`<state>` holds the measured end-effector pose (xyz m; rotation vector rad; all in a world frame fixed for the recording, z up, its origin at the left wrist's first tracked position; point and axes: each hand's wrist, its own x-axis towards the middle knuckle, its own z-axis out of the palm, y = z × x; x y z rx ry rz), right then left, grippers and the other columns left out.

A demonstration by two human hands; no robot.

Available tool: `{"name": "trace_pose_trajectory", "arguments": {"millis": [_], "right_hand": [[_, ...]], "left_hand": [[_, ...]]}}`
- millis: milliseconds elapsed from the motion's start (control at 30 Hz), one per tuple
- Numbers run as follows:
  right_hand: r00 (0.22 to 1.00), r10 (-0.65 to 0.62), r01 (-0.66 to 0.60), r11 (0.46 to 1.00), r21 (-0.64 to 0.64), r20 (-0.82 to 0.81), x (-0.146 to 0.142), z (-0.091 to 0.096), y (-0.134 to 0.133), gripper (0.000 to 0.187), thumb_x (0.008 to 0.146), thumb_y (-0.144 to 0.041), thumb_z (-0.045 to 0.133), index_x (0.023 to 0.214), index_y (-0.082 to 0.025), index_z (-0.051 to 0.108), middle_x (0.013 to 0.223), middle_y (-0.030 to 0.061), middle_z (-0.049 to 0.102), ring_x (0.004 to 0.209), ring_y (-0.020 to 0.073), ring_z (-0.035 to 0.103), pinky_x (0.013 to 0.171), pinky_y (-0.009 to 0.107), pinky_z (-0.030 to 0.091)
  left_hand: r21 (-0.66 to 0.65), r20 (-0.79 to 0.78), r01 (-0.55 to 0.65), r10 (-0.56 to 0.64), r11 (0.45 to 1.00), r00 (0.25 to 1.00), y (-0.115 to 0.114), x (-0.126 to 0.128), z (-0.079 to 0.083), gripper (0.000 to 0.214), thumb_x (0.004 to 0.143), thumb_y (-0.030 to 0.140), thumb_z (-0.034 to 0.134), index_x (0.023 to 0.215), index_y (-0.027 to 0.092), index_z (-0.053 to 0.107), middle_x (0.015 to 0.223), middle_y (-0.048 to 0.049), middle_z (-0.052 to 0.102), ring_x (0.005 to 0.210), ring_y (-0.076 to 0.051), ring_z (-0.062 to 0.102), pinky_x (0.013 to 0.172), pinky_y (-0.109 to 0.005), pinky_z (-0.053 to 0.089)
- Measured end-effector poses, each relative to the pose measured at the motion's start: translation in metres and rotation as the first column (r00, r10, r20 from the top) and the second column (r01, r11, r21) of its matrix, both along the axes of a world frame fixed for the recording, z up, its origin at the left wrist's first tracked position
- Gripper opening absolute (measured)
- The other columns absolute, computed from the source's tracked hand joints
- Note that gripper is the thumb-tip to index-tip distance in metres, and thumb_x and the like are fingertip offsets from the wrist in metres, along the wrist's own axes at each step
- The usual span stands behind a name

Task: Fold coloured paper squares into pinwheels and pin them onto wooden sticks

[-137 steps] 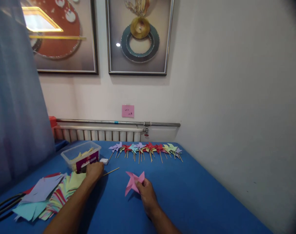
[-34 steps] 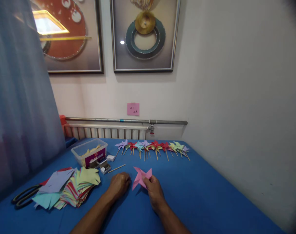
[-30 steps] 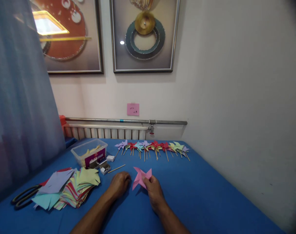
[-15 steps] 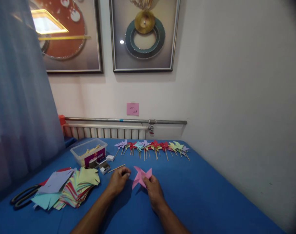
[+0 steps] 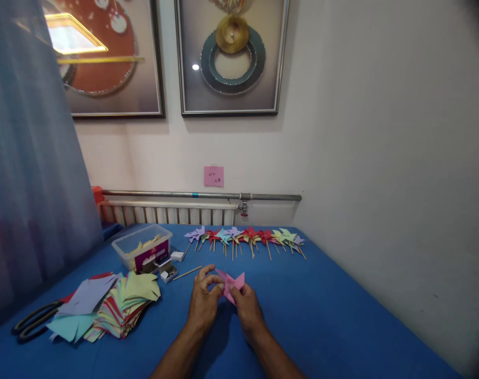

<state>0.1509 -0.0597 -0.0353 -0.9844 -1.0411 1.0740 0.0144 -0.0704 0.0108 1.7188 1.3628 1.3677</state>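
A pink paper pinwheel head (image 5: 235,282) is held just above the blue table (image 5: 326,316). My right hand (image 5: 245,308) pinches its lower right edge. My left hand (image 5: 203,300) has come against the pinwheel's left side, thumb and forefinger pinched together at its middle; whatever small thing they hold is too small to make out. A bare wooden stick (image 5: 187,272) lies on the table just beyond my left hand.
A row of several finished pinwheels on sticks (image 5: 243,239) lies along the far edge. At the left are a clear plastic box (image 5: 140,251), small white boxes (image 5: 172,266), a fanned stack of coloured paper (image 5: 113,302) and black scissors (image 5: 32,326). A wall runs close on the right.
My left hand has moved from the box at the left across to the pink pinwheel and pinched at its middle. My right hand has kept hold of the pinwheel.
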Motion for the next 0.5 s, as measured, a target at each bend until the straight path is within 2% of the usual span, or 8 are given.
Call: {"name": "trace_pose_trajectory", "arguments": {"millis": [133, 200, 333, 500], "right_hand": [[0.994, 0.079, -0.079, 0.997, 0.0, -0.078, -0.003, 0.008, -0.004, 0.043, 0.073, -0.051, 0.08, 0.101, -0.018, 0.079, 0.1, 0.009, 0.081, 0.098, 0.0297, 0.075, 0.091, 0.039, 0.056], [0.994, 0.075, -0.075, 0.997, -0.007, -0.085, -0.003, 0.01, -0.005, 0.043, 0.073, -0.051, 0.081, 0.1, -0.018, 0.08, 0.098, 0.0088, 0.081, 0.096, 0.0298, 0.075, 0.091, 0.039, 0.056], [0.995, 0.062, -0.062, 0.998, -0.007, -0.073, -0.003, 0.008, -0.006, 0.045, 0.074, -0.055, 0.08, 0.101, -0.018, 0.08, 0.095, 0.0086, 0.081, 0.095, 0.0305, 0.075, 0.087, 0.038, 0.057], [0.983, 0.14, -0.136, 0.99, 0.04, -0.118, -0.003, 0.007, -0.005, 0.048, 0.074, -0.058, 0.079, 0.102, -0.02, 0.08, 0.1, 0.01, 0.081, 0.102, 0.0314, 0.073, 0.091, 0.041, 0.056]], "left_hand": [[-0.039, -0.035, 0.046, -0.048, 0.998, 0.998, 0.002, 0.008, -0.004, 0.014, 0.083, 0.014, 0.063, 0.078, 0.02, 0.074, 0.155, -0.0086, 0.053, 0.143, -0.03, 0.045, 0.119, -0.048, 0.037], [-0.035, -0.038, 0.052, -0.053, 0.998, 0.998, 0.004, 0.011, -0.007, 0.014, 0.083, 0.013, 0.063, 0.077, 0.02, 0.074, 0.156, -0.0089, 0.052, 0.144, -0.03, 0.045, 0.12, -0.048, 0.036], [-0.061, -0.016, 0.051, -0.052, 0.997, 0.999, 0.009, 0.01, -0.011, 0.014, 0.08, 0.013, 0.063, 0.077, 0.019, 0.075, 0.154, -0.0094, 0.055, 0.144, -0.029, 0.046, 0.119, -0.045, 0.037], [-0.09, 0.078, 0.118, -0.111, 0.989, 0.991, 0.016, 0.008, -0.016, 0.014, 0.079, 0.017, 0.062, 0.077, 0.019, 0.076, 0.147, -0.0095, 0.06, 0.141, -0.028, 0.05, 0.12, -0.043, 0.036]]}}
